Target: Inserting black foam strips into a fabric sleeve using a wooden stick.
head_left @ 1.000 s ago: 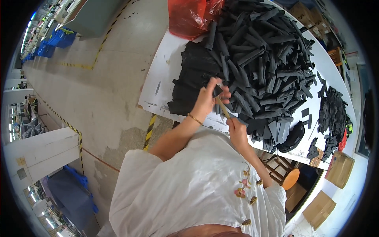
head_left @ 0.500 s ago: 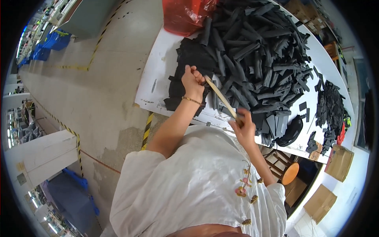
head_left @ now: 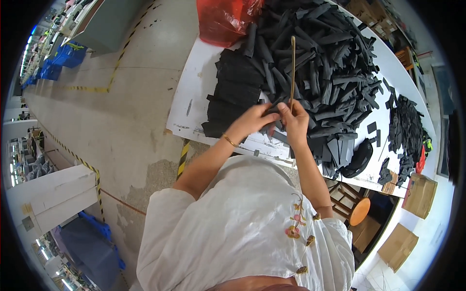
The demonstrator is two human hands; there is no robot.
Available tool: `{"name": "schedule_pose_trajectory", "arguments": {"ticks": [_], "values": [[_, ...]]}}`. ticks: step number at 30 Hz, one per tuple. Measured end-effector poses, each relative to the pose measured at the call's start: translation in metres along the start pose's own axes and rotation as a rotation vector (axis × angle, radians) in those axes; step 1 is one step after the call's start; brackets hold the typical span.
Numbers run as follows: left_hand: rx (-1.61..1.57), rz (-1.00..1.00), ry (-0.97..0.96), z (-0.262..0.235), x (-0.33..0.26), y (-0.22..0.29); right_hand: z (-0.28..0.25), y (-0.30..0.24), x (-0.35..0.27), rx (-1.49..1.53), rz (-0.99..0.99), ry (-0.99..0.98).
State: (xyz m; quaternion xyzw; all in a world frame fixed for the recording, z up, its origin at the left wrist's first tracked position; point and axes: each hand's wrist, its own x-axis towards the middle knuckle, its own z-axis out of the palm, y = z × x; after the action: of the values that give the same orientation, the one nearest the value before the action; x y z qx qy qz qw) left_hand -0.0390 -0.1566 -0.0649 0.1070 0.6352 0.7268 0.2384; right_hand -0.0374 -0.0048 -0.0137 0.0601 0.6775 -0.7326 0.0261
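Thin wooden stick (head_left: pixel 292 68), pale tan, straight, standing up the frame's centre-top over a heap of black fabric strips (head_left: pixel 330 63) (matte, flat, narrow). Right hand (head_left: pixel 294 121) pinches the stick's lower end. Left hand (head_left: pixel 253 121) curls closed on a black strip (head_left: pixel 273 116) beside it, the two hands touching. White table (head_left: pixel 194 97) underneath; glossy crinkled red plastic bag (head_left: pixel 225 19) at top.

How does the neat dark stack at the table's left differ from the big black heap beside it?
The flat stack lies in orderly, overlapping layers; the loose heap is a jumble of strips pointing every way. The stack is low and compact, while the heap is taller and spreads over far more of the white table. Both are black material on the same table, just beyond the left hand and right hand.
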Motion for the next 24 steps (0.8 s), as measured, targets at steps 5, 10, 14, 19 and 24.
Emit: {"name": "schedule_pose_trajectory", "arguments": {"ticks": [5, 10, 14, 19, 24], "values": [[-0.21, -0.139, 0.171, 0.032, -0.025, -0.017, -0.041, -0.007, 0.044, 0.329, -0.128, 0.26], [0.059, -0.036, 0.411, 0.028, -0.02, -0.013, -0.054, 0.003, 0.011, 0.138, -0.001, 0.082], [0.35, 0.196, 0.443, 0.036, -0.013, -0.02, -0.017, 0.024, -0.007, 0.057, 0.097, -0.053], [0.17, 0.074, 0.315, 0.044, -0.022, -0.018, -0.013, 0.024, 0.007, 0.073, -0.043, 0.078], [0.07, -0.025, 0.195, 0.05, -0.024, 0.006, -0.017, 0.007, 0.017, 0.083, -0.108, 0.198]]}}
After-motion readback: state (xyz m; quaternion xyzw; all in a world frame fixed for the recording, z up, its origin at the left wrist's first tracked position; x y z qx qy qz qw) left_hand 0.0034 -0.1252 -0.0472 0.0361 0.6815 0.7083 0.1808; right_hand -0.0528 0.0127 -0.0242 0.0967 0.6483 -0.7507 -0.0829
